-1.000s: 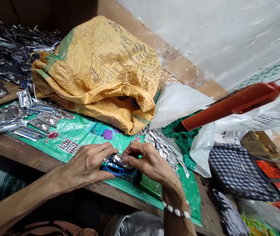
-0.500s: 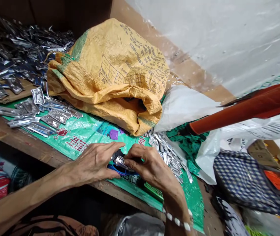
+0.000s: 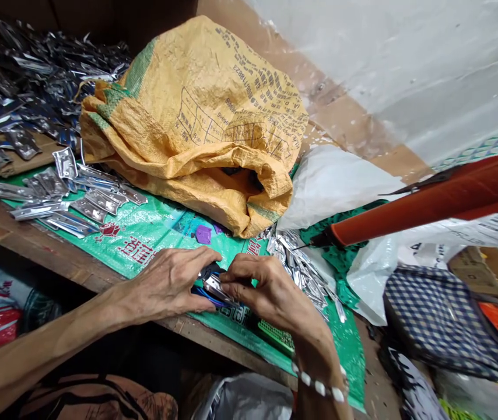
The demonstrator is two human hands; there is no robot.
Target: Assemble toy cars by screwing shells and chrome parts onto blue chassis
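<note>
Checking the head view: our left hand clamps a blue piece between thumb and fingers, our right hand pinches a silver piece against it. Both pieces sit just inside the bench's front edge. Yellow sack bounds us behind, silver strips right; green sheet shows between left hand and sack.

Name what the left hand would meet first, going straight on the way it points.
The left hand would probably meet the right hand first, just across the metal piece between them; depth is unclear.
</note>
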